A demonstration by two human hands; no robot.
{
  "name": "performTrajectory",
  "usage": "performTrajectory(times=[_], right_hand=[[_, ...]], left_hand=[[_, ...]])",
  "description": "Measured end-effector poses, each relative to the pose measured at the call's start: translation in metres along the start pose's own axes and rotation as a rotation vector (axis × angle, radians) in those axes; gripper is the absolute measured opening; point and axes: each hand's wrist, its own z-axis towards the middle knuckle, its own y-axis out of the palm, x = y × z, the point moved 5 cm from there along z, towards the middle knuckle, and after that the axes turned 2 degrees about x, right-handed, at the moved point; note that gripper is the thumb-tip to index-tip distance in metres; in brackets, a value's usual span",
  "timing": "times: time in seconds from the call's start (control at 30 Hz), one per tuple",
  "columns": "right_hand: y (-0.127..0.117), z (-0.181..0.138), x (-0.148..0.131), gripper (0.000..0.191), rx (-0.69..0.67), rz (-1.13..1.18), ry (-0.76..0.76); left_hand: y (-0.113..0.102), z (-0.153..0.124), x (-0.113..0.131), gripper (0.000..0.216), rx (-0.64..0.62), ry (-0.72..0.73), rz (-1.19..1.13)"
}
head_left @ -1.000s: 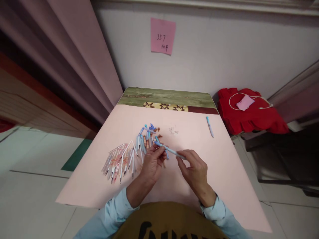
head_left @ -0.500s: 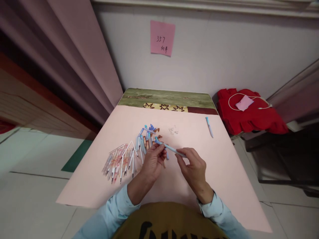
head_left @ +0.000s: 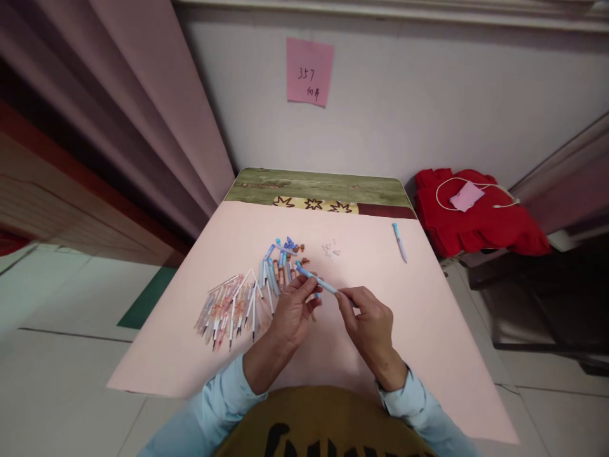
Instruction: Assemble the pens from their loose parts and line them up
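A light-blue pen (head_left: pixel 326 286) is held between my two hands above the table. My left hand (head_left: pixel 294 304) pinches its blue upper part, and my right hand (head_left: pixel 368 317) grips the other end, which the fingers partly hide. Just beyond my left hand lies a heap of blue and brown pen barrels (head_left: pixel 276 270). White refills (head_left: pixel 254 311) with dark tips lie to its left, partly over clear pen pieces with reddish print (head_left: pixel 219 311). Small blue caps (head_left: pixel 290 244) and brown ones (head_left: pixel 305 261) sit behind the barrels.
One whole blue pen (head_left: pixel 399 242) lies alone at the far right of the pink-covered table (head_left: pixel 428 355). Tiny springs (head_left: pixel 328 250) are scattered mid-table. A red cloth (head_left: pixel 490 222) with a white cable rests beyond the right edge. Ahead stands a wall with a pink note (head_left: pixel 309 72).
My right hand's fingers have closed up along the pen towards my left hand, so less of it shows between them. The loose things on the table have stayed put.
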Motion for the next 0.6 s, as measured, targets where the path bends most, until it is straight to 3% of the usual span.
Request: performTrajectory(times=[0.23,0.37,0.47,0.6], right_hand=[[0.009,-0.007,0.004,0.036,-0.093,-0.035,0.08],[0.01,-0.009,0.003,0.025,-0.085,0.093,0.131],[0.009,-0.01,0.001,0.031,-0.055,0.211,0.155],[0.006,-0.01,-0.001,0.012,-0.026,0.26,0.177]], left_hand=[[0.005,-0.004,-0.004,0.024,-0.068,-0.026,-0.067],[0.006,-0.003,-0.001,0.023,-0.08,0.031,-0.086],[0.003,0.0,0.004,0.024,-0.045,0.065,-0.084],[0.002,0.001,0.007,0.026,-0.043,0.068,-0.049]])
